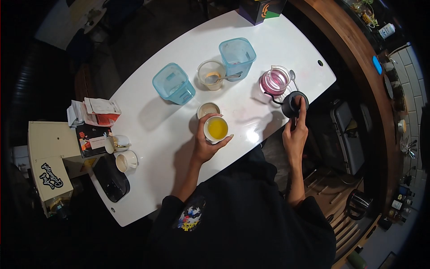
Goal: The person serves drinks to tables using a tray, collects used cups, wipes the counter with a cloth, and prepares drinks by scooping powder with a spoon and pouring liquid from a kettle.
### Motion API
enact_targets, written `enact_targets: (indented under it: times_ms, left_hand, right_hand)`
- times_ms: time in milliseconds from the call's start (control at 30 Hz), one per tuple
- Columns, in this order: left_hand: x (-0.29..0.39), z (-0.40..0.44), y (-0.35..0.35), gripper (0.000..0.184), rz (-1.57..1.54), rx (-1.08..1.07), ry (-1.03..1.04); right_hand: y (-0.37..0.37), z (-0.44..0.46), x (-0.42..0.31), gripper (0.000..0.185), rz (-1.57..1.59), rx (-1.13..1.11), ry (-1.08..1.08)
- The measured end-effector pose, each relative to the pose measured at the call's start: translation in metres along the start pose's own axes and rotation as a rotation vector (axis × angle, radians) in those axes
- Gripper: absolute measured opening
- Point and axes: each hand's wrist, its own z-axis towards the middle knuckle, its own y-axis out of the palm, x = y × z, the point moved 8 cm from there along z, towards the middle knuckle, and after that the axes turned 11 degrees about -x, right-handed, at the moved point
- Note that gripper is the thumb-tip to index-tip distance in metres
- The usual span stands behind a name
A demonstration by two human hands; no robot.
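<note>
My left hand (206, 145) is closed around a small white cup (208, 137) of yellow liquid (218, 128). Just behind it, partly hidden, stands a second pale cup (208, 108). At the right edge of the table, my right hand (296, 134) grips a small black gooseneck kettle (290, 107); its thin spout points left, and my index finger lies along the top. Beyond the kettle is a glass jug (274, 81) with pink liquid, a spoon (293, 76) beside it. Farther left, a clear tub (210, 71) has a spoon (229, 77) resting across it.
Two blue plastic containers (171, 80) (237, 54) stand on the white table (154, 179). At left are two mugs (126, 161) (118, 144), paper packets (103, 110) and a beige machine (49, 154). A dark box (262, 11) sits at the far edge; a wooden counter (358, 33) runs along the right.
</note>
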Motion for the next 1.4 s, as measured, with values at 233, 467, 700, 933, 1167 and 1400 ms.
enact_targets:
  times_ms: [233,467,700,933,1167,1400]
  left_hand:
    - [0.003,0.001,-0.001,0.068,0.021,0.002,0.019]
    - [0.000,-0.003,0.000,0.068,-0.009,0.014,0.001]
    - [0.001,-0.008,0.000,0.069,0.007,0.018,0.018]
    - [0.002,-0.009,0.000,0.068,-0.006,0.012,0.003]
    - [0.002,-0.002,0.007,0.067,0.001,0.004,0.018]
    - [0.006,0.010,0.024,0.068,-0.007,0.003,0.035]
  right_hand:
    - [-0.001,0.001,-0.005,0.077,-0.023,0.020,-0.046]
    - [0.001,0.002,-0.009,0.077,-0.031,0.003,-0.035]
    - [0.001,0.003,-0.013,0.079,-0.058,-0.033,-0.017]
    - [-0.001,0.005,0.001,0.072,0.090,-0.025,0.050]
    - [-0.019,0.004,0.033,0.073,0.422,-0.063,0.120]
    - [-0.085,0.021,0.061,0.073,0.523,-0.052,0.223]
